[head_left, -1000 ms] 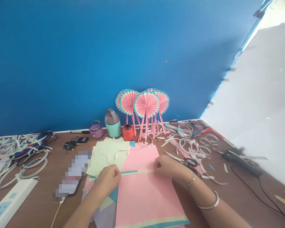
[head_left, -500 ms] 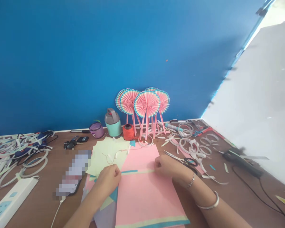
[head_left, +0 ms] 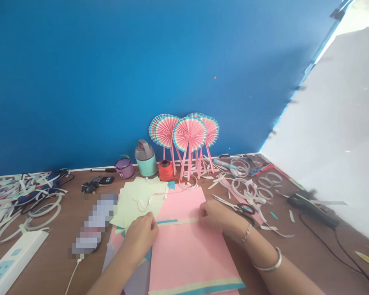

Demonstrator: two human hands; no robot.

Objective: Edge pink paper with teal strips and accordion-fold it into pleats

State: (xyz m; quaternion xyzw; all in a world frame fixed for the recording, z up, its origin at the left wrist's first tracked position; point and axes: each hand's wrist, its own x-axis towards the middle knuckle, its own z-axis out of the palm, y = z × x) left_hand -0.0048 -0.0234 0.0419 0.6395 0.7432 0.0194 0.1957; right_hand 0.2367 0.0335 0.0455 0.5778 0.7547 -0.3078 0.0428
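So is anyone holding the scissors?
No, the scissors lie on the desk, just beyond the right hand.

The person's right arm wears two shiny things. Close to the right hand is a thin, bumpy silver bracelet. Farther up is a smooth, thicker silver bangle, round like a ring. The left hand and left arm are bare.

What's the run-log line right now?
left hand: curled at left end of pale-and-blue band | right hand: curled at right end | pink sheet: band's near side | scissors: beside right hand
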